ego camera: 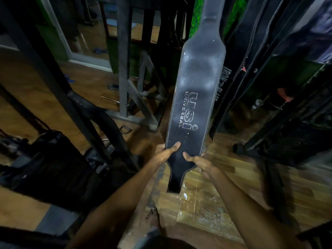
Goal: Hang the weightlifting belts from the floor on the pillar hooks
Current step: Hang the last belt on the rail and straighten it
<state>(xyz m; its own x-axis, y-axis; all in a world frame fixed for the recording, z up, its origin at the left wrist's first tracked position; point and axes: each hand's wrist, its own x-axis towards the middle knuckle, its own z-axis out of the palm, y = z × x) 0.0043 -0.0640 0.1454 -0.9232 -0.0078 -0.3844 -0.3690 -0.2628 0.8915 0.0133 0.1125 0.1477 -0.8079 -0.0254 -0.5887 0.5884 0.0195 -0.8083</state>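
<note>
Both hands — left hand (166, 152), right hand (198, 161) — grip the hanging belt (195, 97) near its lower taper.

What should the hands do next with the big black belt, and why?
Probably let go gently. The belt already seems to hang from above beside other hanging belts; its top is out of view. The left hand and right hand grip only its lower end, likely steadying it.

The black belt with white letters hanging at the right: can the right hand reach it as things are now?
Probably not at once: the right hand and left hand both grip the USI belt. The lettered belt hangs just beyond, unobstructed.
</note>
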